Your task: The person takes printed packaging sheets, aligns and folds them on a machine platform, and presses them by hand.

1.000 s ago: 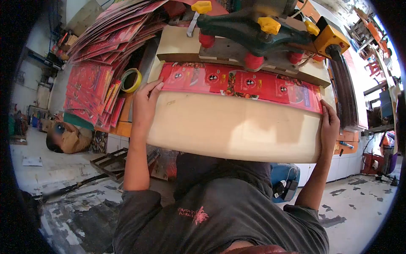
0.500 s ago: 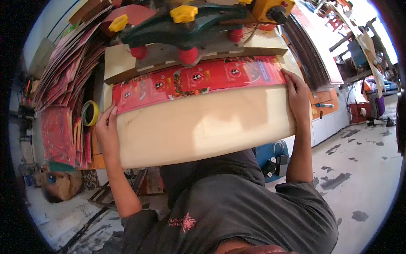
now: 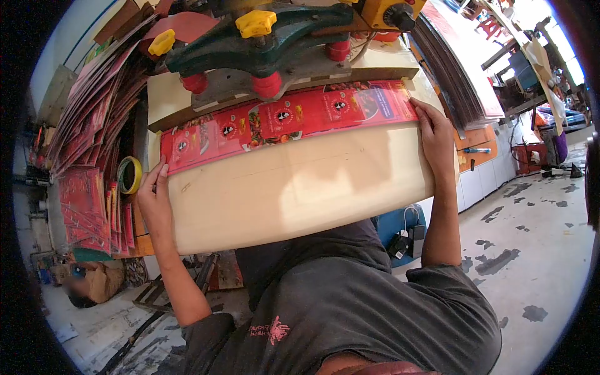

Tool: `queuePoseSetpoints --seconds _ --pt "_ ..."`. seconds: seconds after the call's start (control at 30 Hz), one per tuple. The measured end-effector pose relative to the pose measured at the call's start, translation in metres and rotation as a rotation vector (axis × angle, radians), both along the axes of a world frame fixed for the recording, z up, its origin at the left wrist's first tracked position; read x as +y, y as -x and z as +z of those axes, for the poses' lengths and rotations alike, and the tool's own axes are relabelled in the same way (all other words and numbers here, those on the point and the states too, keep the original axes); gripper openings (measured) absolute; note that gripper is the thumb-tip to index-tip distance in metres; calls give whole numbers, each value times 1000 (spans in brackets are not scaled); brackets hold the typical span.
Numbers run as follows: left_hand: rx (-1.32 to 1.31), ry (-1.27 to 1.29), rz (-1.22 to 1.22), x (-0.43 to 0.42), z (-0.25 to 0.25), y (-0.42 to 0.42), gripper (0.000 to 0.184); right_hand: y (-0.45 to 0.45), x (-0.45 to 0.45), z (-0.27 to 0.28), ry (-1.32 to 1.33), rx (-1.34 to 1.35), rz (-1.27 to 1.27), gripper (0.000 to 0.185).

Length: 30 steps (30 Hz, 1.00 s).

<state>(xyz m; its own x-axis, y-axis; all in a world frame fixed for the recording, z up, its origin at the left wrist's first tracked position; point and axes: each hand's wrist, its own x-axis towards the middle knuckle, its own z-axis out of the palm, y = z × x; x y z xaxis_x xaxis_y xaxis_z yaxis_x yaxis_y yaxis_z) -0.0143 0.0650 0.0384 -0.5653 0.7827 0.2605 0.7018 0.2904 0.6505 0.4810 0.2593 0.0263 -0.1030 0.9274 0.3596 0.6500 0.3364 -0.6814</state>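
Observation:
A red printed plastic sheet (image 3: 237, 130), with small food pictures and round logos, stretches across the far side of a pale board (image 3: 250, 194). My left hand (image 3: 154, 192) pinches the sheet's left end between thumb and fingers at the board's edge. At the opposite end, my right hand (image 3: 435, 134) has the sheet's right corner pinched. The sheet lies flat, its far edge beside a wooden strip under the dark green machine head (image 3: 250, 47). That head carries yellow knobs and red rubber-like feet.
Stacks of red printed sheets (image 3: 103, 106) lean at the left, near a yellow tape roll (image 3: 130, 175). Another stack (image 3: 459, 75) stands at the right. A yellow control box (image 3: 387, 14) sits at the top. A person (image 3: 97, 284) is low at the left.
The view has shifted a little, so the machine appears slightly further left and lower. Both hands keep their hold on the sheet's ends, with hardly any movement.

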Motion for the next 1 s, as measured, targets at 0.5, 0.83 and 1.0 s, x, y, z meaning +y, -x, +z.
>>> queuePoseSetpoints --seconds 0.5,0.83,1.0 --pt "22 40 -16 0 -2 4 38 5 -3 5 27 18 -30 27" --pt "72 18 -28 0 -1 2 38 5 -3 6 -9 -8 -22 26" --pt "64 40 -19 1 -1 2 37 6 -4 7 16 27 -26 27"
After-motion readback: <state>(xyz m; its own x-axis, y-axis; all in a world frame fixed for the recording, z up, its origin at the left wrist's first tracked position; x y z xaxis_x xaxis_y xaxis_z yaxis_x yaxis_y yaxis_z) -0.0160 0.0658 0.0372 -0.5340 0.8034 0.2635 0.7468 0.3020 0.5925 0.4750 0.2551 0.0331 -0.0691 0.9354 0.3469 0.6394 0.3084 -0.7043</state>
